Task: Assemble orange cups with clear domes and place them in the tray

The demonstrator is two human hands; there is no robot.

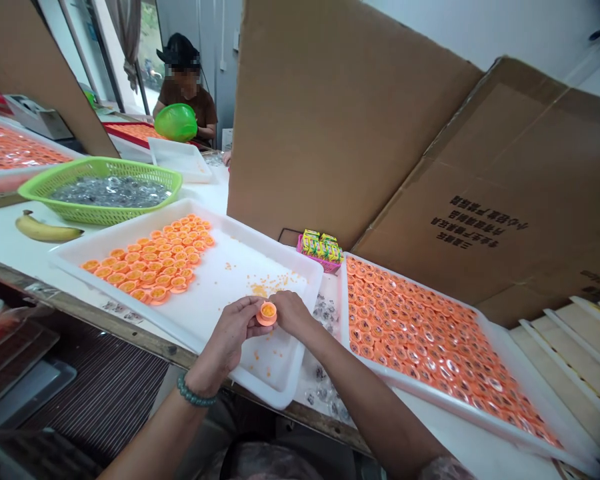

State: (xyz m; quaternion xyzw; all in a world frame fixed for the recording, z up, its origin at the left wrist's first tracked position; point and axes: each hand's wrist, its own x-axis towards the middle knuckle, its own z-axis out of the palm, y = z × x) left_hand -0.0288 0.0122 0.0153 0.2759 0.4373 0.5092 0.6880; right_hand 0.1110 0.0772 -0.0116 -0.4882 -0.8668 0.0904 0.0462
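My left hand (237, 328) pinches a small round orange cup (267, 313) with yellow bits inside, its open top tilted toward me. Close against the cup, my right hand (291, 312) is closed with the fingers curled; the fingertips are hidden, and I cannot make out what they hold. Both hands are over the near right part of a white tray (220, 293). On the tray's left side sit rows of similar orange cups (153, 267) filled with yellow. Just beyond my hands lies a scatter of small yellow bits (260, 289), and a few more lie nearer to me.
On the right, another white tray (395, 377) holds many orange pieces under shiny clear covers. Around stand a pink basket (330, 265) of packets, a green basket (100, 215) of clear pieces, a banana (47, 230) and tall cardboard (330, 127). A person (200, 107) holds a green bowl.
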